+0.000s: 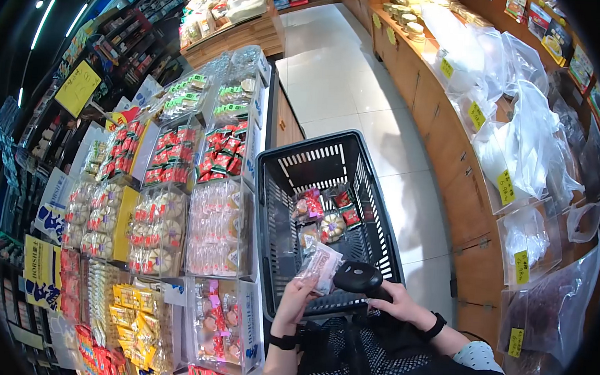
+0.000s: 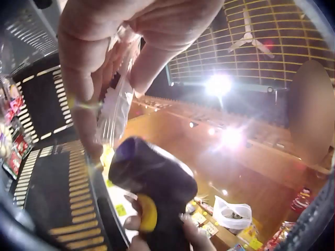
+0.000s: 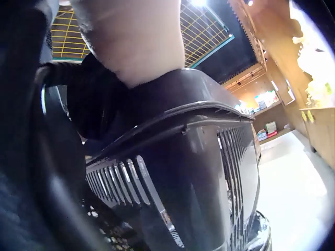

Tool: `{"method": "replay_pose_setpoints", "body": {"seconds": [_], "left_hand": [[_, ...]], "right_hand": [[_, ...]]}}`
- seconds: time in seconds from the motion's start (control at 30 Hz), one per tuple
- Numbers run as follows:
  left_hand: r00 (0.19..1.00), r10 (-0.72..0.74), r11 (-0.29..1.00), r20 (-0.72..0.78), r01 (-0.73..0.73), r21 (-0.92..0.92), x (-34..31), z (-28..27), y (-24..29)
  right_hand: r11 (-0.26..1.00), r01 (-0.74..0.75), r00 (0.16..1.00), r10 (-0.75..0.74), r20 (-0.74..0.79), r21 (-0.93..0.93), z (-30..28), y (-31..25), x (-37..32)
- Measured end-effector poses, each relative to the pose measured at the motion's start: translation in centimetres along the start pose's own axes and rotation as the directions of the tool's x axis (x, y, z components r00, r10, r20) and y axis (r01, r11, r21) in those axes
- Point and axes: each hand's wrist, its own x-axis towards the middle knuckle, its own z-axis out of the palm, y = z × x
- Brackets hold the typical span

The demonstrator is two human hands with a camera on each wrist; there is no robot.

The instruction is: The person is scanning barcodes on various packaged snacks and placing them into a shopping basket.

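My left hand (image 1: pixel 294 301) pinches a small clear packet (image 1: pixel 322 267) with pale contents and pink print over the near end of the black shopping basket (image 1: pixel 260 216). In the left wrist view, thumb and fingers squeeze the gathered edge of the packet (image 2: pixel 116 112). My right hand (image 1: pixel 398 306) grips the handle of a black handheld barcode scanner (image 1: pixel 358 278), its head close beside the packet. A yellow trigger (image 2: pixel 148 213) shows under those fingers. Several wrapped snacks lie in the basket, among them a round pastry (image 1: pixel 332 226) and red packets (image 1: pixel 350 217).
Clear bins of wrapped snacks (image 1: pixel 218 230) line the left. A wooden counter (image 1: pixel 445 176) with plastic bags (image 1: pixel 522 153) and yellow price tags (image 1: pixel 506 188) runs along the right. Between them lies a pale tiled aisle (image 1: pixel 341 73). The right wrist view mostly shows the basket's slatted side (image 3: pixel 199 172).
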Motion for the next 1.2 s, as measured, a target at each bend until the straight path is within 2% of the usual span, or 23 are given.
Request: {"method": "replay_pose_setpoints", "body": {"seconds": [0.17, 0.23, 0.3, 0.4, 0.47, 0.6, 0.63, 0.73, 0.77, 0.83, 0.87, 0.93, 1.0, 1.07, 1.13, 1.2], "left_hand": [[0.996, -0.074, 0.993, -0.040, 0.077, 0.085, 0.4, -1.7, -2.8], [1.000, -0.014, 0.994, 0.011, 0.015, -0.112, 1.0, -2.2, -3.0], [0.999, -0.031, 0.997, 0.009, 0.031, -0.076, 0.9, -3.2, -3.3], [0.997, -0.067, 0.997, 0.023, 0.068, -0.022, 0.2, -4.3, -3.3], [0.997, -0.078, 0.996, 0.001, 0.077, 0.040, -0.2, -4.8, -3.4], [0.998, -0.049, 0.999, -0.034, 0.049, -0.006, -0.7, -5.1, -3.4], [0.998, -0.035, 0.999, -0.058, 0.034, -0.022, -0.4, -5.6, -4.0], [0.998, -0.011, 0.999, -0.055, 0.008, -0.052, 0.1, -6.2, -4.7], [0.998, -0.005, 0.998, -0.057, 0.001, -0.058, 0.0, -6.4, -4.7], [0.996, -0.034, 0.991, -0.084, 0.045, 0.123, 0.2, -6.5, -4.8], [0.996, -0.026, 0.993, -0.083, 0.035, 0.112, -0.2, -5.7, -4.6], [0.976, 0.129, 0.965, -0.176, -0.164, -0.203, -1.2, -3.7, -3.6], [0.967, 0.149, 0.952, -0.207, -0.197, -0.235, -1.0, -4.3, -4.1], [0.956, 0.106, 0.966, -0.272, -0.164, -0.201, -0.8, -4.9, -4.4], [0.960, 0.131, 0.948, -0.246, -0.194, -0.251, -1.0, -5.4, -4.4], [0.987, 0.100, 0.915, -0.124, -0.140, -0.378, -2.0, -5.4, -3.5]], "right_hand": [[1.000, 0.001, 1.000, -0.001, -0.011, -0.016, 0.6, 0.8, -0.6], [0.999, -0.017, 1.000, 0.017, -0.006, 0.030, 0.9, 0.9, -0.5], [0.997, -0.029, 1.000, 0.029, 0.003, 0.078, 1.5, 0.6, -0.1], [0.996, -0.090, 0.994, 0.090, 0.065, -0.001, 2.4, -1.1, -0.4], [0.990, -0.065, 0.996, 0.072, 0.057, -0.126, 3.3, -2.1, -0.3], [0.966, 0.042, 0.998, -0.030, 0.053, -0.253, 4.1, -1.7, -0.6], [0.972, -0.061, 0.997, 0.072, 0.041, -0.229, 4.2, -1.5, -0.7], [0.969, -0.001, 0.999, 0.011, 0.040, -0.246, 4.6, -1.9, -0.7], [0.974, -0.025, 0.998, 0.036, 0.048, -0.224, 4.8, -1.3, -0.7], [0.975, -0.050, 0.998, 0.057, 0.023, -0.214, 4.9, -0.6, -0.9], [0.978, -0.079, 0.997, 0.079, -0.007, -0.191, 5.0, -0.2, -1.0], [0.984, -0.035, 0.999, 0.031, -0.028, -0.173, 5.4, 0.5, -1.1], [0.990, -0.132, 0.987, 0.136, -0.081, 0.049, 5.4, 0.5, -1.2], [0.988, -0.156, 0.986, 0.155, -0.059, -0.013, 5.5, 0.3, -1.3], [0.977, -0.154, 0.969, 0.179, -0.172, 0.150, 6.4, 0.2, -1.4], [0.978, -0.133, 0.963, 0.166, -0.214, 0.162, 6.6, 0.1, -1.2]]}}
